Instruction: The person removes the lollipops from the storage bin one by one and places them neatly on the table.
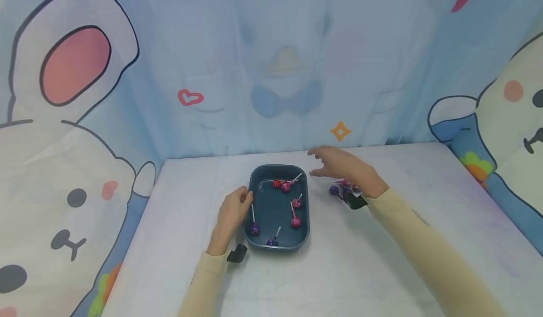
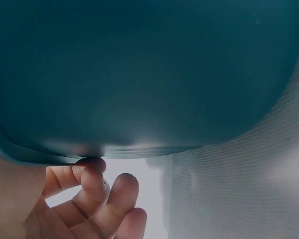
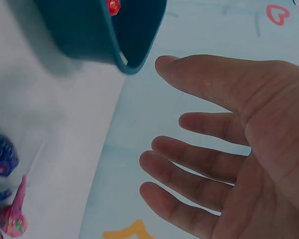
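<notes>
A dark teal rectangular tray [image 1: 275, 199] stands on the table, with several wrapped lollipops in it: red and pink ones such as the pink lollipop [image 1: 295, 221], and purple ones such as the purple lollipop [image 1: 255, 227]. My left hand [image 1: 232, 213] pinches the tray's left rim; in the left wrist view the thumb and fingers of that hand [image 2: 89, 199] meet at the rim. Beyond the tray's right side, my right hand [image 1: 339, 164] hovers with fingers spread, holding nothing. The right wrist view shows that hand [image 3: 229, 144] apart from the tray's corner [image 3: 127, 64].
A pile of wrapped lollipops [image 1: 339, 190] lies on the table right of the tray, partly hidden under my right wrist. The white table [image 1: 365, 270] ends at the back against a blue cartoon curtain [image 1: 280, 34]. Each wrist carries a small black device [image 1: 237, 254].
</notes>
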`<state>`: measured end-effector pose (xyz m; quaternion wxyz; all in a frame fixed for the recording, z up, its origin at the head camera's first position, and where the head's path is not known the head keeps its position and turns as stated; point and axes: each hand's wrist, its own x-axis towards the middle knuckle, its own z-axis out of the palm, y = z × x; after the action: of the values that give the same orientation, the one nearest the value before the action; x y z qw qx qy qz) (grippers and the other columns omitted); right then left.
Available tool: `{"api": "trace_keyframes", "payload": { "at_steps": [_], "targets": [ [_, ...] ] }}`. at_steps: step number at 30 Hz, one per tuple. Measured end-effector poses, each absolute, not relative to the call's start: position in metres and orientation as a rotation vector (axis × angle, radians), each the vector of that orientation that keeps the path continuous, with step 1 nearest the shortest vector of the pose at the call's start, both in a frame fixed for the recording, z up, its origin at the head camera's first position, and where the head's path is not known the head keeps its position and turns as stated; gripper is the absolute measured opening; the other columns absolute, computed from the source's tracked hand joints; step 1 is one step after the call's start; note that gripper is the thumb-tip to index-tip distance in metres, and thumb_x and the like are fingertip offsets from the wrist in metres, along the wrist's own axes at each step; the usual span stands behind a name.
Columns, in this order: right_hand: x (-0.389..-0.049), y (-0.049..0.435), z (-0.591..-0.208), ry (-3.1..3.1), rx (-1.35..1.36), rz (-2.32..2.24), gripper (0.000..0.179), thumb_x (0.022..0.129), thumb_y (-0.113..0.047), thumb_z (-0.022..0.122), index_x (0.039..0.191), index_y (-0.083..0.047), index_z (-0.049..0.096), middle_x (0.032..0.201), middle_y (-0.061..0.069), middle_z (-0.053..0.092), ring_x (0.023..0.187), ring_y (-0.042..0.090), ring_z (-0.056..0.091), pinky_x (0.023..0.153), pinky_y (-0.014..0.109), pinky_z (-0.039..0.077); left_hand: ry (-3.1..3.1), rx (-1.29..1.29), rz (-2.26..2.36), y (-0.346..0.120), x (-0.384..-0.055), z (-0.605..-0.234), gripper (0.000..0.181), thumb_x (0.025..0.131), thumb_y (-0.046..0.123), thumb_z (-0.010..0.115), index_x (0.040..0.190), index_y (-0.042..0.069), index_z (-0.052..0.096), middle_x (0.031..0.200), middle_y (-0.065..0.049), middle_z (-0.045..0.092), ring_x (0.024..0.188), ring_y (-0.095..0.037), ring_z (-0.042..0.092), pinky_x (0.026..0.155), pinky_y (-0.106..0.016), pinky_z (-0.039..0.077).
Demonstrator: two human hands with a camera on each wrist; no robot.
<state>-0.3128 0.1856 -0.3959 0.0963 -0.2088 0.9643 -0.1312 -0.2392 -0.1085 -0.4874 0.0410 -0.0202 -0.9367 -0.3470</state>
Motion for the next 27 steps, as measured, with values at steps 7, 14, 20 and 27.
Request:
{"api": "trace_keyframes", "payload": {
  "at_steps": [7,14,20,27],
  "targets": [
    [-0.314,0.154,-0.391,2.874,-0.755,-0.277,0.061,0.08,-0.034,0.069,0.131,-0.009,0.046,0.123,0.012,0.055,0.111,0.026,0.054,0.091,0.043,0.044,-2.861,-0.076,-1.082,-0.11,-0.24,-0.487,0.027,0.094,0.033,0.047,0.073,0.015,0.045,0.06,0.001,0.045,0.051,-0.012,0.041,0.044,-0.026,0.031],
    [-0.315,0.12,-0.393,2.827,-0.832,-0.178,0.059,0.08,-0.032,0.07,0.128,-0.007,0.049,0.122,0.011,0.056,0.108,0.024,0.055,0.091,0.041,0.045,-2.858,-0.085,-1.094,-0.11,-0.242,-0.488,0.026,0.094,0.032,0.048,0.073,0.015,0.046,0.06,0.001,0.045,0.051,-0.013,0.041,0.044,-0.026,0.031],
    [-0.319,0.094,-0.409,2.807,-0.906,-0.016,0.047,0.081,-0.031,0.069,0.12,-0.01,0.056,0.105,0.006,0.059,0.092,0.018,0.056,0.082,0.037,0.048,-2.871,-0.067,-1.062,-0.109,-0.243,-0.488,0.026,0.093,0.033,0.048,0.073,0.016,0.048,0.06,0.001,0.047,0.051,-0.013,0.042,0.045,-0.026,0.032],
    [-0.318,0.073,-0.42,2.815,-0.911,0.161,0.033,0.077,-0.027,0.071,0.105,-0.011,0.061,0.093,0.003,0.06,0.079,0.016,0.054,0.073,0.036,0.048,-2.887,-0.048,-1.059,-0.109,-0.243,-0.487,0.026,0.094,0.034,0.047,0.074,0.016,0.049,0.061,0.001,0.049,0.052,-0.013,0.044,0.046,-0.027,0.033]
  ]
}}
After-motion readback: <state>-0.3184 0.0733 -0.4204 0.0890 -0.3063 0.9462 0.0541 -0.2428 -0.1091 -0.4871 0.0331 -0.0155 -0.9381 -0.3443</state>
